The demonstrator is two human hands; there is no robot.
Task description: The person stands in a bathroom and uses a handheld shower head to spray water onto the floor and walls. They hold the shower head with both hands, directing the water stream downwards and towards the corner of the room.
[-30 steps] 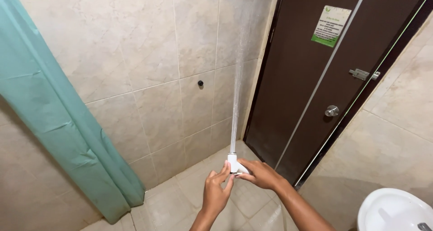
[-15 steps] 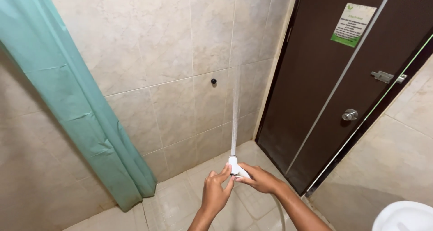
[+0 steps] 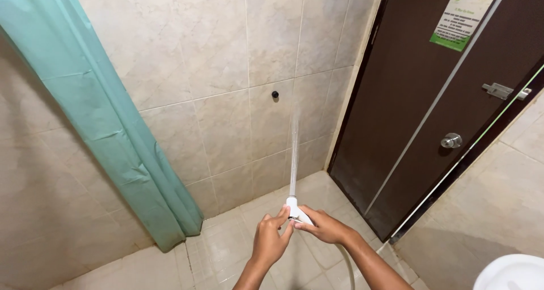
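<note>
Both my hands hold a white spray nozzle (image 3: 293, 206) low in the middle of the view. My left hand (image 3: 271, 239) pinches it from the left with thumb and fingers. My right hand (image 3: 323, 226) wraps its handle from the right, and a pale hose (image 3: 348, 266) runs down from it. A thin jet of water (image 3: 293, 154) shoots straight up from the nozzle along the beige tiled wall (image 3: 226, 69), fading out below a small dark wall fitting (image 3: 275, 94).
A teal shower curtain (image 3: 96, 109) hangs on the left down to the wet tiled floor (image 3: 226, 250). A dark brown door (image 3: 430, 97) with a round knob (image 3: 451, 140), a latch (image 3: 501, 90) and a green-and-white notice (image 3: 460, 19) stands right. A white basin rim (image 3: 513, 273) shows at bottom right.
The view has shifted left, so the basin has slid toward the corner. The water jet is shorter and fainter than before. Both hands keep their hold on the nozzle.
</note>
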